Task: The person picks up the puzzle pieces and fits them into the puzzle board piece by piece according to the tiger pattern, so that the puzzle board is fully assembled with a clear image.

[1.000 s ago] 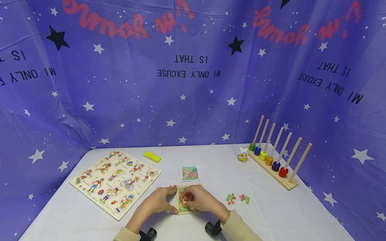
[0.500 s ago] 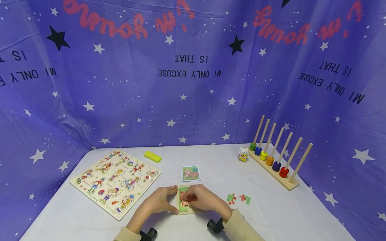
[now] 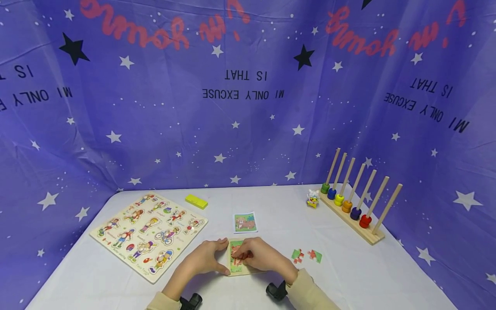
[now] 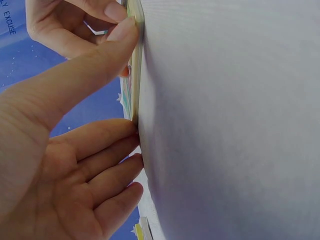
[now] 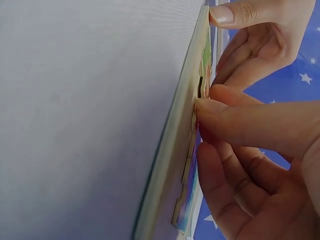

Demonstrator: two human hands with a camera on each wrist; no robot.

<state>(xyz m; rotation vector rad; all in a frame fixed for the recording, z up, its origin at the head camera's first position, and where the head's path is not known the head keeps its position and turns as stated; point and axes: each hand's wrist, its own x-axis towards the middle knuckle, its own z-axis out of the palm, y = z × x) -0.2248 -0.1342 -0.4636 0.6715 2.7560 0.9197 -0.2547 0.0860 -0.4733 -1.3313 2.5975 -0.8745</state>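
In the head view my left hand (image 3: 206,257) holds the left side of a small wooden puzzle board (image 3: 253,272), thumb at its near corner and fingers at the far one. The left wrist view shows the thumb (image 4: 102,60) along the board's edge, the other fingers nearly straight. Over the middle of the board my right hand (image 3: 258,255) pinches a jigsaw piece between thumb and index finger, most of it hidden by the fingers. Green and red jigsaw pieces (image 3: 235,268) lie fitted along the board's left. My right hand covers the board's right part.
Two loose jigsaw pieces, one green and red (image 3: 297,255), lie right of the board. Behind it is a bear picture card (image 3: 245,222). A large picture puzzle (image 3: 149,232), yellow block (image 3: 196,201), small figurine (image 3: 312,198) and peg stand (image 3: 354,217) stand around the table.
My right hand has shifted slightly right and its fingers have lowered onto the board; the pinkish piece seen tilted at its fingertips now lies flatter. The left hand stays in place.
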